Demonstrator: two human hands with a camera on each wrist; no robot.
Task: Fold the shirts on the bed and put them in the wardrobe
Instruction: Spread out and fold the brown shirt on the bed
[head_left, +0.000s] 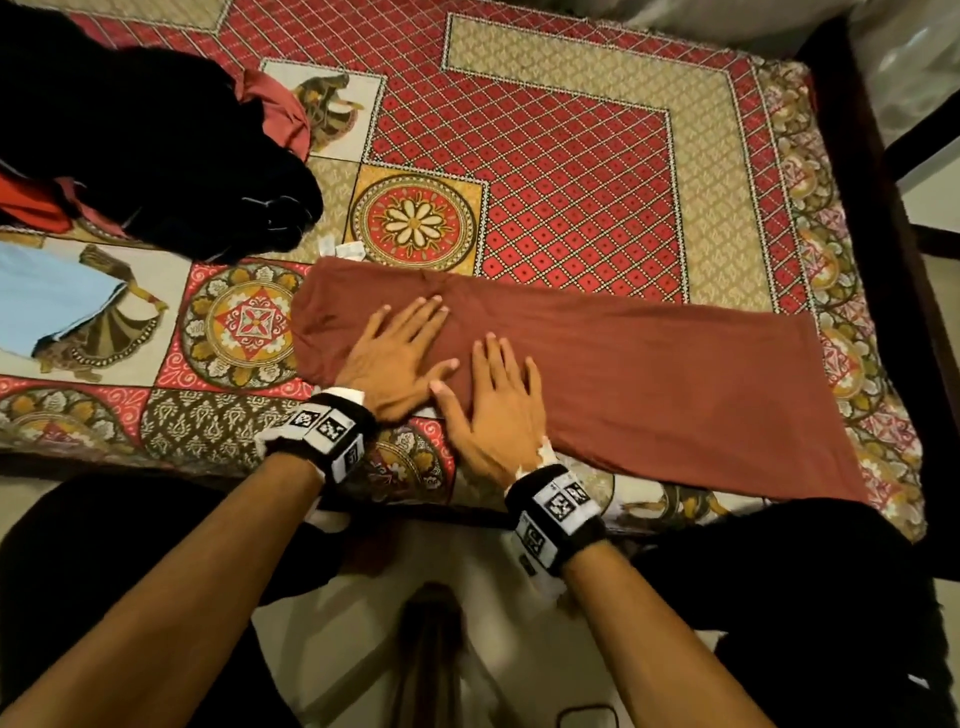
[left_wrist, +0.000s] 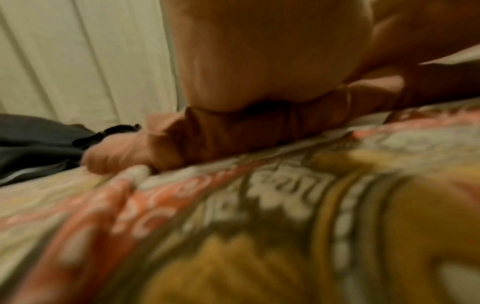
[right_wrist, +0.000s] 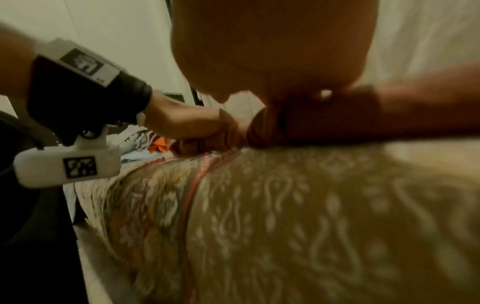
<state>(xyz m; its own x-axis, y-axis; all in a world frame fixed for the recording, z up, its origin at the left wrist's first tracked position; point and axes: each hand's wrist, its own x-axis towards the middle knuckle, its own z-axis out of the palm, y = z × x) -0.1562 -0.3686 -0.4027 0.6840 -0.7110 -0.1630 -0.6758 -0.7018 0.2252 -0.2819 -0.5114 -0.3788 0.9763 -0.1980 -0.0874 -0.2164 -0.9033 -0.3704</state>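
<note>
A rust-red shirt (head_left: 649, 364), folded into a long band, lies across the near part of the bed (head_left: 571, 156). My left hand (head_left: 400, 348) presses flat on its left end, fingers spread and straight. Right beside it my right hand (head_left: 498, 389) also lies flat on the shirt, fingers straight, thumb out to the left. In the left wrist view the shirt (left_wrist: 207, 139) shows as a blurred thick fold under my palm. The right wrist view shows the left hand (right_wrist: 187, 125) on the shirt (right_wrist: 324, 123).
A heap of black and red clothes (head_left: 156, 145) sits at the bed's far left, with a light blue garment (head_left: 47, 296) at the left edge. The bed's dark wooden frame (head_left: 883, 208) runs along the right. The far patterned bedcover is bare.
</note>
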